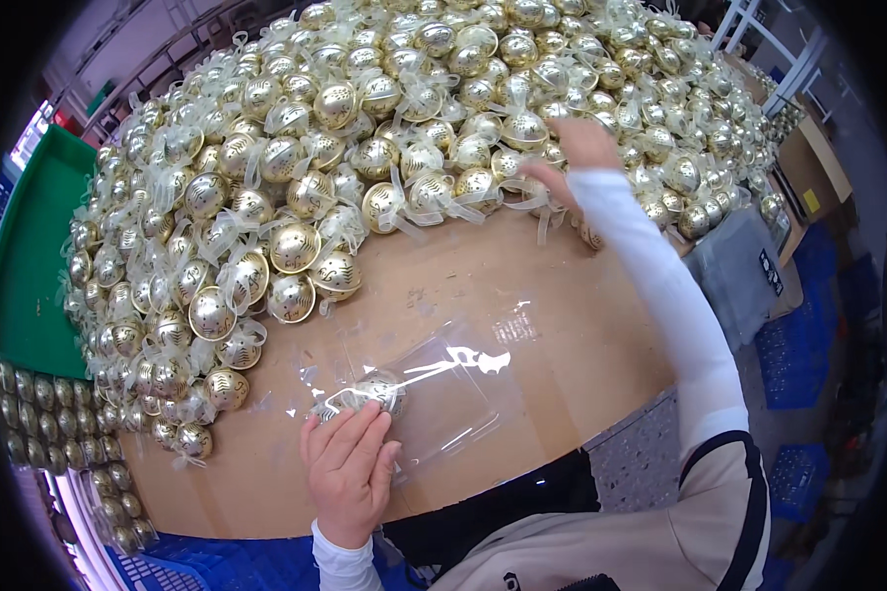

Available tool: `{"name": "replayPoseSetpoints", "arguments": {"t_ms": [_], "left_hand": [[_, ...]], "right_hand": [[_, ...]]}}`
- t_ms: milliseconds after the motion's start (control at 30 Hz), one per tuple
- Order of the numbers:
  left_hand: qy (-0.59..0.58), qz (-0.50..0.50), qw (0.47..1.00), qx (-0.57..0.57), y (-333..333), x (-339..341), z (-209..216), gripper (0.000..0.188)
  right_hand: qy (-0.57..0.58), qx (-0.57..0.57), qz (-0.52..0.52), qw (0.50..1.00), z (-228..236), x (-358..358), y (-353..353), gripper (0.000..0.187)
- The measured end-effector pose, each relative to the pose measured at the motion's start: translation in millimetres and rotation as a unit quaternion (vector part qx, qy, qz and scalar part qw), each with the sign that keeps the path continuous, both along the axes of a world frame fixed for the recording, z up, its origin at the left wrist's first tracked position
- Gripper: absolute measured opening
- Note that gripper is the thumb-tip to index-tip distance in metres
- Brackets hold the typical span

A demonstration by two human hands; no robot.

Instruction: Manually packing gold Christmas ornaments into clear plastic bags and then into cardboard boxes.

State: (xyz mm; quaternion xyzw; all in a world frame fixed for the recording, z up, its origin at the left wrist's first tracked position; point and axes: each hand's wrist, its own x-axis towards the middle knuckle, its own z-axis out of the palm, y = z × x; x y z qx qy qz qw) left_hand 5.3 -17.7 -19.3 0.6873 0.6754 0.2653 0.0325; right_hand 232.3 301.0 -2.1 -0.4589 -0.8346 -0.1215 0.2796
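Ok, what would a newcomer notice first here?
The heap of ribboned gold balls, covering the far and left sides of the tabletop. Then the left hand at a shiny clear plastic package nearer the person, and the right hand at the heap's near edge.

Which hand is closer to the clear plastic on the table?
Left. The left hand is on the clear plastic's left end; the right hand is farther off, at the gold balls.

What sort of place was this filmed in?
Probably a packing workshop: a big heap of gold balls covers much of the brown table, a clear package lies at the left hand, and blue crates show beyond.
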Motion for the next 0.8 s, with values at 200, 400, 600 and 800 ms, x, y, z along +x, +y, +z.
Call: {"name": "replayPoseSetpoints", "arguments": {"t_ms": [200, 400, 600, 800], "left_hand": [[-0.01, 0.007, 1.0, 0.005, 3, 0, 0, 0.024], [-0.023, 0.009, 1.0, 0.003, 0, 3, 0, 0.024], [-0.031, 0.015, 0.999, -0.011, -2, 0, -2, 0.025], [-0.023, -0.005, 1.0, 0.009, -1, -3, -2, 0.028]], "right_hand": [[-0.1, -0.102, -0.134, 0.981, 2, -36, 45, 0.061], [0.016, -0.183, -0.094, 0.978, 6, -34, 40, 0.06], [0.354, -0.393, 0.236, 0.816, 2, 5, -11, 0.061], [0.204, -0.6, 0.297, 0.715, -35, 40, -75, 0.059]]}}
